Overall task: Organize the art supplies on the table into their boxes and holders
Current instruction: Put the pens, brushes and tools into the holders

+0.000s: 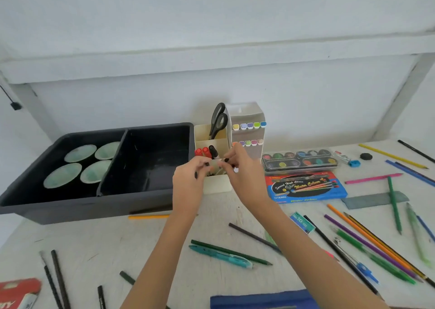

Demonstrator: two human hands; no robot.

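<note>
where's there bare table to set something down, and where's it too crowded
Best bare patch: the table in front of the grey bin, between the black pencils and the teal pen. The bin's right compartment is also empty. Crowded: in front and right of the watercolour box, where loose coloured pencils criss-cross.

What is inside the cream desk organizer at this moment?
In the cream desk organizer, black scissors stand in the rear compartment, two red markers and a black marker in the middle one. The left hand and right hand mostly hide the front compartment's contents.
</note>
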